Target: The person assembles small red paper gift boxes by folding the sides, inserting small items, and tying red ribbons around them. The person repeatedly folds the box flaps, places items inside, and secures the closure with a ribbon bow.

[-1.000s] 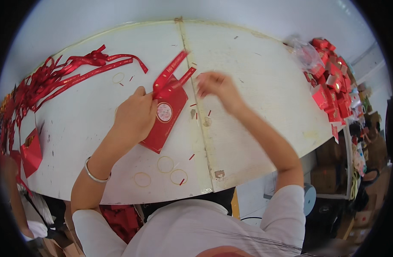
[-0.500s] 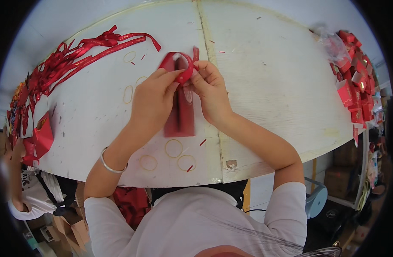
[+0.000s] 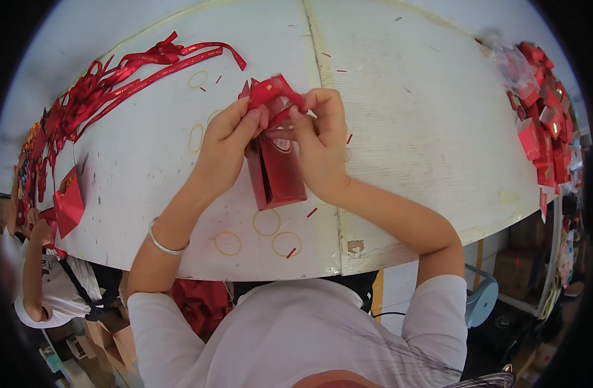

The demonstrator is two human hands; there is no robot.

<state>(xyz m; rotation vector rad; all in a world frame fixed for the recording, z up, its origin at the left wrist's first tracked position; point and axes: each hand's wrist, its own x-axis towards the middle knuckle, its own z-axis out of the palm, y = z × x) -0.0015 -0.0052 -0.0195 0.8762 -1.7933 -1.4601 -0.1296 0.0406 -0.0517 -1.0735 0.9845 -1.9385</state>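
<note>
A red ribbon [image 3: 270,89] with small gold print forms a loop over the top of a red paper box [image 3: 282,176]. The box lies on the white table in front of me, slightly tilted, with a dark gap along its left side and a pale oval mark near its top. My left hand [image 3: 228,143] pinches the ribbon at the loop's left side. On the other side, my right hand [image 3: 323,143] grips the ribbon between thumb and fingers. Both hands partly hide the box's upper end.
Loose red ribbons [image 3: 125,68] lie in a heap at the far left. Rubber bands [image 3: 266,222] and small red scraps are scattered on the table. Red boxes [image 3: 545,123] are piled at the right edge. Another person's arm [image 3: 34,265] shows at the left.
The ribbon loop has opened out flatter and wider between my hands. My right hand has moved slightly right. The box has turned, its lower end swinging right.
</note>
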